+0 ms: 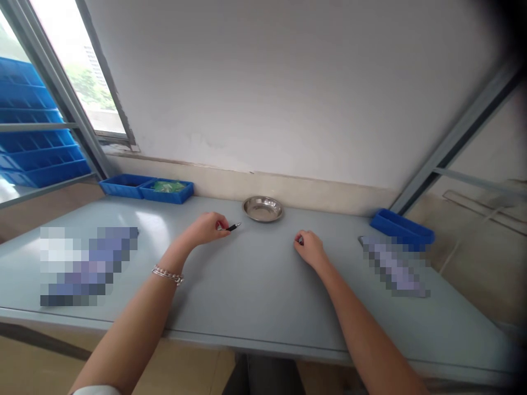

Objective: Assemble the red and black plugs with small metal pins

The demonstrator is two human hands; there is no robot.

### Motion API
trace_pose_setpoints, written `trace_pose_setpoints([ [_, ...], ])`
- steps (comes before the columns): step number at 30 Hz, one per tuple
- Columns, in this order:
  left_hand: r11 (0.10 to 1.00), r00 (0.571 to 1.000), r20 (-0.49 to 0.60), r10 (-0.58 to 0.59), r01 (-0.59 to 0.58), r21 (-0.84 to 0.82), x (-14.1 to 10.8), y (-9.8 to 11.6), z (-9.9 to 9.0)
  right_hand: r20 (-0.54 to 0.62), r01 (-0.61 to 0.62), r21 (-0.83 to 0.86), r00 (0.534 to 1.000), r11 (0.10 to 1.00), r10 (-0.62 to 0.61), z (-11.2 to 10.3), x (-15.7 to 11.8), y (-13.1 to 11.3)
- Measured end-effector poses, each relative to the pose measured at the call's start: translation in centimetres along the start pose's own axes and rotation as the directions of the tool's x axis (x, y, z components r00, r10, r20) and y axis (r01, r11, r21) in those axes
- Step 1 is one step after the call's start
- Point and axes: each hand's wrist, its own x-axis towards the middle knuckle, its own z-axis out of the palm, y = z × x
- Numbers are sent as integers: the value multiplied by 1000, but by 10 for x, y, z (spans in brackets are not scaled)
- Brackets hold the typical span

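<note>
Pen [234,226], dark-bodied and silver at the tip, sits pinched between the fingers [223,220] of my left hand [201,227], just over the worktop [255,291]. Its long axis runs out from my grip to my right and slightly away from me, so the tip points across toward the steel dish [263,220] rather than back at my body. That tip is near the dish's left side without touching it, and it reaches further in than the fingers that hold it

My right hand [312,252] is on the other side, nearer to me than the dish and a little to its right. Its fingertips [297,239] are curled together around a small dark piece [301,240], mostly hidden, and I cannot tell what it is. Between the pen's tip and those curled fingertips lies a bare stretch of worktop; the two hands are well apart, with the left one slightly further from me. Of everything I hold, the pen's tip is nearest to the dish, which stands upright beyond the gap, close to the wall [263,99]
</note>
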Motion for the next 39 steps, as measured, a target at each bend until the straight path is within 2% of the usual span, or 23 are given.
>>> trace_pose_setpoints([
  [2,1000,1000,-21,1,-1,1,0,3,0,13,7,8,1000,1000,-7,0,1,1],
  [10,995,999,34,3,1,-101,-1,2,-5,44,61,18,997,998,-61,0,2,5],
  [20,996,1000,12,8,-7,-86,-2,6,-5,59,97,13,993,995,-98,2,6,11],
  [25,995,1000,-4,22,-23,-98,-2,10,-2,66,90,17,994,996,-91,1,5,10],
  [32,981,994,-35,103,-108,-162,-1,16,4,99,61,-9,993,998,-60,-3,4,8],
  [39,986,997,-15,77,-78,-149,-3,23,5,122,48,-31,991,998,-44,-10,2,3],
])
